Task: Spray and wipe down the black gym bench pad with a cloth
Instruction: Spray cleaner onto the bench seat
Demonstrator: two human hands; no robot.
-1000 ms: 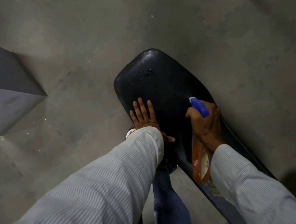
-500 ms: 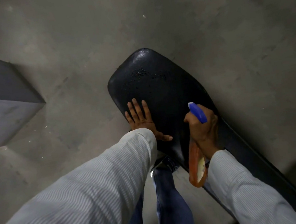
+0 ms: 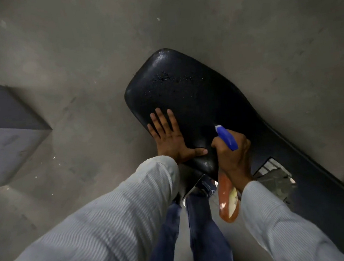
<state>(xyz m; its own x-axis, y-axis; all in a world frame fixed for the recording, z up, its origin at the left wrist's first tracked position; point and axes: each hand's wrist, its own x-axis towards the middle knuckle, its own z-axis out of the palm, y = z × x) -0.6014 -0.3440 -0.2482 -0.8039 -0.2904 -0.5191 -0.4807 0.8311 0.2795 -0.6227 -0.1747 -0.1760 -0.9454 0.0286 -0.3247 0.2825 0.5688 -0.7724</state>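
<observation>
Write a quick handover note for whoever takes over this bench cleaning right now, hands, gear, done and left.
Left hand: flat, fingers spread, on the black bench pad.
Right hand: grips the spray bottle, blue nozzle aimed across the pad.
Done: spray droplets sit on the far end of the pad.
Left: probably spray the nearer part, then wipe. No cloth is in view, so find it first.

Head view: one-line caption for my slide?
Left hand flat on the black bench pad, right hand gripping the spray bottle.
</observation>
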